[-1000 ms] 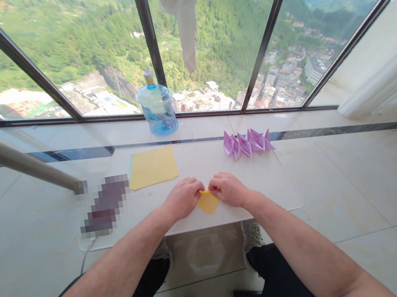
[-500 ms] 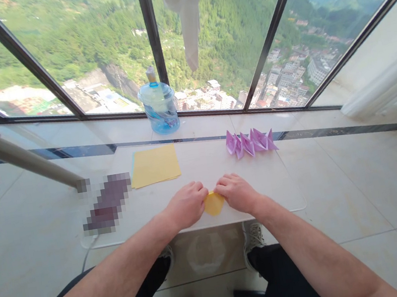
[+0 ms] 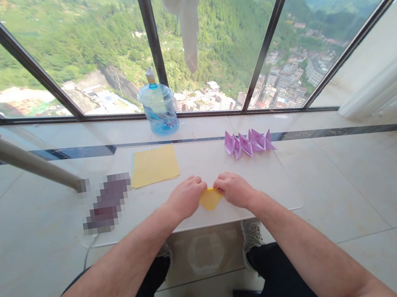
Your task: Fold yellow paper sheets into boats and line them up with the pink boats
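Observation:
A small folded piece of yellow paper [image 3: 210,200] lies near the front edge of the white table [image 3: 259,199]. My left hand [image 3: 189,195] pinches its upper left corner. At its upper right corner, the fingers of my right hand [image 3: 235,189] are closed in the same way. The folded edge between the two hands is straight; parts of the paper are hidden under my fingers. Further back on the table lie flat yellow paper sheets [image 3: 154,166], with a light blue edge showing at their left. Several purple folded paper shapes [image 3: 248,142] stand in a row at the back right.
A pixelated dark object [image 3: 107,203] sits at the table's left side, near a slanting pole [image 3: 34,157]. Behind the table, a large blue water bottle [image 3: 159,109] stands by the windows. My shoes [image 3: 252,235] are below the front edge.
Both hands have shifted slightly away from me with the yellow paper. Its lower tip, pointed before, now looks blunter. The view has tilted a little.

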Tool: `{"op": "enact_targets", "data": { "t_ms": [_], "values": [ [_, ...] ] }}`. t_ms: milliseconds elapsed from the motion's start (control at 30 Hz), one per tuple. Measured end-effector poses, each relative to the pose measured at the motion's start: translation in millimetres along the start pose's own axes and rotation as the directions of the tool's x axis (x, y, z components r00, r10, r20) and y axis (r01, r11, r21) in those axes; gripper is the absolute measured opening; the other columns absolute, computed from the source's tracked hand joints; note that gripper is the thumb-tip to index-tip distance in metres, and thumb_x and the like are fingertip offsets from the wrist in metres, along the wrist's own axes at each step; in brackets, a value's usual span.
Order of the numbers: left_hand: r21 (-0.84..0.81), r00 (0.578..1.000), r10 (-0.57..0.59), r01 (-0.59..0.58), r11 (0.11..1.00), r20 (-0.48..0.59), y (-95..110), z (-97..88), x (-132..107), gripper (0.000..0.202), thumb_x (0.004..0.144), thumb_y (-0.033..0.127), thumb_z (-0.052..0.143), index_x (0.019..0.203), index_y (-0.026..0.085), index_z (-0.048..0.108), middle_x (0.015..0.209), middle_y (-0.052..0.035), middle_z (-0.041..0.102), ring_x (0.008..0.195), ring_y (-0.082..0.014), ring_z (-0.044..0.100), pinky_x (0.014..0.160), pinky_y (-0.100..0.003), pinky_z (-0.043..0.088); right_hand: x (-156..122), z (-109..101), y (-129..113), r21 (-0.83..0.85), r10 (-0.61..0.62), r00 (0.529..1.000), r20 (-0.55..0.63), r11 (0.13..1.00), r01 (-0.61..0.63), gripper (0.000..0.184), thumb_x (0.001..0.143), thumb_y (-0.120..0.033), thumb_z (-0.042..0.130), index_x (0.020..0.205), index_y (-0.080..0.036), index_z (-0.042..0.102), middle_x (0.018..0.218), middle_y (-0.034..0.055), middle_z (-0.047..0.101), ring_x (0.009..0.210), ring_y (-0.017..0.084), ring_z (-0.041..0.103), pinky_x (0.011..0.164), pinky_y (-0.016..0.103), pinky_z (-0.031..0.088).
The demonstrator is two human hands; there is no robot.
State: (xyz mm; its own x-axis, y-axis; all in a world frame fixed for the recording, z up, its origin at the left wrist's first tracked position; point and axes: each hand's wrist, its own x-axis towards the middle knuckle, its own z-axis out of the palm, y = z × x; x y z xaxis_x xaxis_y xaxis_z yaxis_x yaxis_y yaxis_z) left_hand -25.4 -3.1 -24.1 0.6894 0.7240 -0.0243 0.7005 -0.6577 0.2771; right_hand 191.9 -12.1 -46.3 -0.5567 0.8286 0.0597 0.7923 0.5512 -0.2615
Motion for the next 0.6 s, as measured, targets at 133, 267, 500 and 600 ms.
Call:
{"op": "enact_targets", "data": {
  "t_ms": [133,267,500,600],
  "values": [
    [-0.006,0.999,-0.008,0.008,1.000,-0.034,-3.0,5.7,-5.4,0.026,0.085,0.002,0.048,0.091,0.019,0.067,0.093,-0.0081,0.063,0.092,-0.0218,0.058,0.083,-0.033,0.047,-7.2,-0.5,3.2,-0.004,0.038,0.999,-0.009,0.999,-0.038,0.017,0.093,-0.015,0.055,0.091,-0.020,0.072,0.091,0.0062,0.067,0.089,0.017,0.059,0.085,0.028,0.042],
    [0.006,0.998,-0.009,0.009,1.000,-0.055,-4.4,8.4,-9.0,0.027,0.086,0.002,0.047,0.093,0.019,0.067,0.092,-0.0083,0.063,0.092,-0.0222,0.058,0.082,-0.034,0.047,-11.5,-3.0,0.7,-0.021,0.039,0.999,-0.008,0.999,-0.039,0.018,0.092,-0.013,0.056,0.096,-0.020,0.072,0.093,0.0073,0.067,0.093,0.018,0.058,0.086,0.029,0.041],
    [0.025,0.999,0.028,-0.027,0.999,-0.036,-1.5,4.5,-8.6,0.040,0.083,0.003,0.050,0.111,0.025,0.069,0.093,-0.0072,0.063,0.090,-0.0229,0.055,0.078,-0.034,0.046,-14.5,-7.5,-7.4,-0.025,-0.025,0.999,-0.021,0.999,0.025,0.024,0.092,-0.015,0.057,0.108,-0.024,0.071,0.100,0.0059,0.067,0.098,0.020,0.056,0.087,0.032,0.039],
    [0.020,0.998,0.047,-0.047,0.999,-0.036,-0.8,3.5,-9.0,0.040,0.084,0.003,0.049,0.109,0.025,0.070,0.094,-0.0072,0.063,0.090,-0.0226,0.055,0.080,-0.034,0.045,-15.5,-6.3,-7.7,-0.044,-0.032,0.999,-0.023,0.999,0.031,0.021,0.092,-0.015,0.057,0.105,-0.023,0.072,0.098,0.0062,0.067,0.097,0.020,0.054,0.087,0.033,0.039]
  ]
}}
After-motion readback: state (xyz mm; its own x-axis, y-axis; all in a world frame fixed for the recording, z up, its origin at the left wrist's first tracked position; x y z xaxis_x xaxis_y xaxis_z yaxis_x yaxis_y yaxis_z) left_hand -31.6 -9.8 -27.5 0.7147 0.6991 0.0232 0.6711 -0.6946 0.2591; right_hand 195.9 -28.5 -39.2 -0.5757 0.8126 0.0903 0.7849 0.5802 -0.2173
